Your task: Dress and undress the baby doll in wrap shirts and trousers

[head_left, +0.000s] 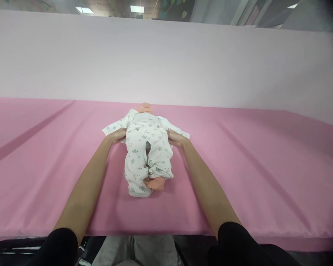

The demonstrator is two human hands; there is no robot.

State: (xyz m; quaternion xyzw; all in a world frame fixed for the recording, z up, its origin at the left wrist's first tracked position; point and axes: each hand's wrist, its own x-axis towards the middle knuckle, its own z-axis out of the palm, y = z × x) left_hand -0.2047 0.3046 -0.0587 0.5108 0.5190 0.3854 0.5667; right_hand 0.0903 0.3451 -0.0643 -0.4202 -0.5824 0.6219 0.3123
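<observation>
A baby doll (157,183) lies on its back on the pink cover, its head at the far end and largely out of sight behind its chest. It wears a white printed top (118,126) with the sleeves spread to both sides. White patterned baby trousers (138,147) reach high up its torso. One bare foot shows at a trouser cuff; the other cuff hides its foot. My left hand (118,135) is closed at the left side of the trousers, and my right hand (176,137) is closed at the right side. Most fingertips are hidden by the cloth.
The pink cover (252,177) has long creases and ends at a front edge near my lap. Behind it stands a plain white wall or panel (166,59). My legs in grey trousers (138,249) are below the front edge.
</observation>
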